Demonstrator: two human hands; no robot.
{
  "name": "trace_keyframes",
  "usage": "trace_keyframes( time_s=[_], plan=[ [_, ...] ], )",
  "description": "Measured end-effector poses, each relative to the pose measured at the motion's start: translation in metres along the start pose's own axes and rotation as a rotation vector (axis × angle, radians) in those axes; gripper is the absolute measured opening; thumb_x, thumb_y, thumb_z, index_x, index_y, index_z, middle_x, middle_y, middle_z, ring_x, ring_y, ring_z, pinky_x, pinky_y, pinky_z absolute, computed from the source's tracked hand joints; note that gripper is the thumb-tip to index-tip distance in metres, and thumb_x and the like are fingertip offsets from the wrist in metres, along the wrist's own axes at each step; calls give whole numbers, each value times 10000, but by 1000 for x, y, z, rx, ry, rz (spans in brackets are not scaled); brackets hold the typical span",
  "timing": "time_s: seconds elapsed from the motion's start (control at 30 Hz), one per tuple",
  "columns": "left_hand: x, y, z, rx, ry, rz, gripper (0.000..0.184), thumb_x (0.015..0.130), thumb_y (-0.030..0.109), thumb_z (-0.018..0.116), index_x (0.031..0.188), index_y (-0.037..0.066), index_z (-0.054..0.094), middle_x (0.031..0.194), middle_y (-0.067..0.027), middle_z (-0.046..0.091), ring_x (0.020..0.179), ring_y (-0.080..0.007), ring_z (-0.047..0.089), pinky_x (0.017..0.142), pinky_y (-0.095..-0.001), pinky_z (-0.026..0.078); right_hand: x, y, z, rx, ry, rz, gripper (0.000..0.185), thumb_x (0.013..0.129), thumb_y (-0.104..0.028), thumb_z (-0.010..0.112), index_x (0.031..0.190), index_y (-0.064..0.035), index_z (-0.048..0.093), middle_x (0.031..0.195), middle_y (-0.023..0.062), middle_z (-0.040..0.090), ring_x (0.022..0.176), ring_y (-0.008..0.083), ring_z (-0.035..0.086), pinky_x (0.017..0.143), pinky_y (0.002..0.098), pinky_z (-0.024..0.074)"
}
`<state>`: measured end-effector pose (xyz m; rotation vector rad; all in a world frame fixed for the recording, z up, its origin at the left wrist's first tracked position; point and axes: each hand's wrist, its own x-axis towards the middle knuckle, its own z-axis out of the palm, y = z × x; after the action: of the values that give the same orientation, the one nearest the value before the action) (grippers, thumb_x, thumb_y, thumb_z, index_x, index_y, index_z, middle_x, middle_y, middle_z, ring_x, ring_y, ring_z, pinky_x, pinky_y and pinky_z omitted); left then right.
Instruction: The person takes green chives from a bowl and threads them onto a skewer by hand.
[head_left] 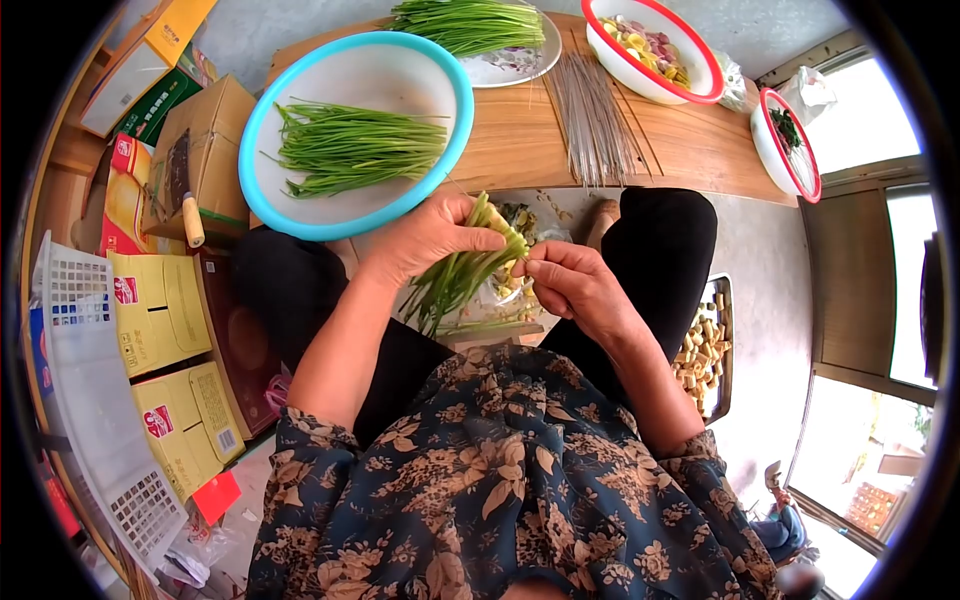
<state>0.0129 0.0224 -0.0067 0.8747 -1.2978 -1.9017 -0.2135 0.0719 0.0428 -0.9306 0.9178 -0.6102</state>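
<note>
My left hand [425,238] is wrapped round a bunch of green garlic chives [455,275], thumb across the stalks, with the long ends hanging down over my lap. At the cut ends of the bunch, my right hand [582,287] has thumb and forefinger pinched together; anything between them is too small to make out. Just above my left hand, a white basin with a blue rim [458,150] holds more chives [350,150]. Below the hands, a bag of yellowish and green scraps [520,225] is partly hidden.
On the wooden table [510,130] lie thin metal skewers [595,120], a plate [510,68] of chives and a red-rimmed bowl [700,90] of food pieces. A smaller red-rimmed bowl [770,160] sits at the right edge. A tray [727,300] stands right; boxes [165,310] and a knife [190,215] are left.
</note>
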Motion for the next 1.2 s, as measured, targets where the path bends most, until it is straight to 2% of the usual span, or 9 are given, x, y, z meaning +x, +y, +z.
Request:
trace_keyframes(
  time_s=[0.1, 0.33, 0.47, 0.53, 0.73, 0.87, 0.97, 1.03, 1.2],
  plan=[
    [-2, 4, 3, -107, 19, -81, 142, 829, 58, 731, 946, 6, 671, 914, -25, 671, 832, -93, 616, 746, -231, 489, 3, 1, 0, 18, -5, -6, 178, 986, -134, 517, 967, -8, 641, 596, -61, 423, 498, 31, 338, 463, 202, 240],
    [1, 1, 2, -38, -33, -73, 209, 848, 33, 694, 1048, 6, 637, 998, -31, 661, 899, -90, 614, 805, -237, 499, 3, 6, -6, -1, 37, -11, 182, 994, -139, 510, 966, -5, 631, 570, -58, 412, 476, 32, 332, 445, 188, 250],
    [6, -13, -8, 118, -7, 9, 254, 866, 31, 669, 1114, 8, 618, 1064, -35, 645, 986, -103, 607, 871, -259, 501, 3, 18, -23, -25, 58, -23, 186, 993, -148, 510, 973, -1, 622, 553, -57, 405, 463, 35, 327, 439, 193, 247],
    [4, -13, -9, 295, 146, 45, 292, 870, 34, 667, 1154, -3, 609, 1075, -40, 645, 1002, -109, 606, 877, -267, 501, 4, 26, -33, 0, 134, -26, 160, 965, -128, 534, 944, -5, 635, 559, -65, 408, 455, 33, 322, 429, 210, 216],
    [4, 18, -27, 433, 425, -3, 179, 895, 110, 627, 1034, 6, 670, 866, -24, 675, 730, -90, 640, 629, -233, 488, 7, 42, -51, 49, 210, -37, 167, 990, -139, 496, 954, -10, 596, 530, -43, 397, 435, 58, 313, 431, 215, 253],
    [16, 47, -50, 651, 573, 113, 155, 882, 100, 624, 1002, 30, 690, 776, -11, 669, 689, -63, 610, 610, -236, 473, 9, 41, -49, 105, 224, -38, 162, 988, -139, 498, 965, -7, 590, 538, -44, 397, 447, 56, 313, 434, 212, 250],
    [34, 45, -82, 840, 600, 187, 154, 875, 102, 628, 989, 16, 687, 776, -40, 679, 716, -115, 639, 656, -271, 501, 9, 42, -49, 122, 230, -44, 164, 979, -140, 506, 952, -6, 596, 550, -46, 407, 460, 51, 323, 438, 214, 251],
    [46, 40, -97, 1016, 613, 259, 215, 859, 96, 640, 1061, 27, 666, 924, -102, 692, 852, -223, 665, 771, -338, 516, 10, 43, -48, 128, 232, -47, 166, 972, -142, 514, 937, -6, 603, 560, -47, 417, 469, 48, 333, 441, 216, 252],
    [70, 18, -116, 1369, 566, 137, 373, 835, 85, 657, 1204, 65, 603, 1213, -134, 604, 1105, -319, 568, 935, -410, 461, 11, 44, -48, 171, 236, -40, 160, 969, -142, 519, 935, -15, 610, 559, -45, 418, 475, 49, 340, 444, 218, 261]
  ],
)
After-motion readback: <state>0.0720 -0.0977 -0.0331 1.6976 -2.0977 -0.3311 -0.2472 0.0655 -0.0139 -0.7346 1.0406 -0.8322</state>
